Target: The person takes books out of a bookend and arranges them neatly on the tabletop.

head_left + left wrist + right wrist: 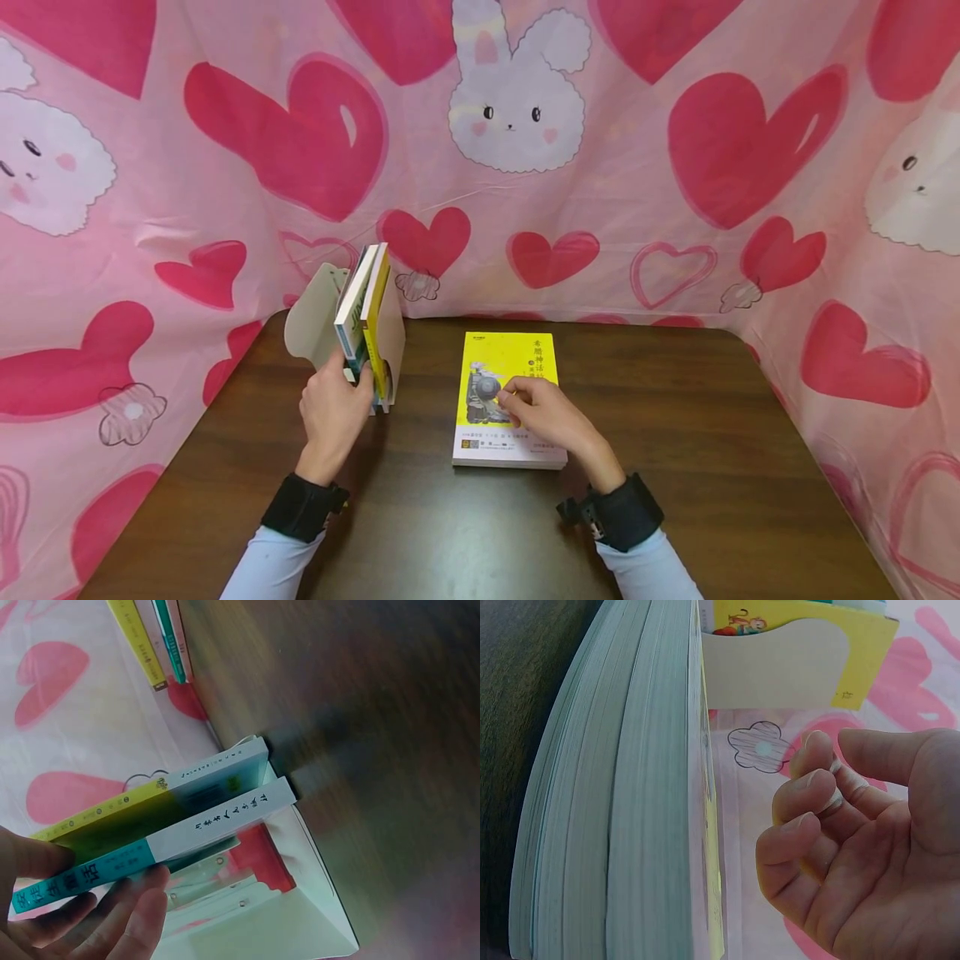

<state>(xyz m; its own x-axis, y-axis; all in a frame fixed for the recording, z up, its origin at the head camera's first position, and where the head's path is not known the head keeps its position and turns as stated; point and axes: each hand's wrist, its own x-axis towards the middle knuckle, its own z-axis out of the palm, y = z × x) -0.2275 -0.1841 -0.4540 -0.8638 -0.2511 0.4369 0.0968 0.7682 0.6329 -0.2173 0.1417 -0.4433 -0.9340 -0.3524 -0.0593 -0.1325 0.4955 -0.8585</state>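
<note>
My left hand (335,404) grips a book with a teal and white spine (217,825), thumb on one side and fingers on the other. That book stands tilted in a pale book holder (311,325), beside a yellow book (112,806). Over a stack of thick books (649,787) at the table's middle, my right hand (551,412) hovers with loosely curled fingers and nothing between them. The top book (502,350) has a yellow and white cover with a grey drawing. In the right wrist view the hand is apart from its cover.
The brown wooden table (675,458) extends right and in front of the stack. Pink cloth (420,167) with hearts and rabbits hangs at the back and both sides. The book holder stands near the table's left edge.
</note>
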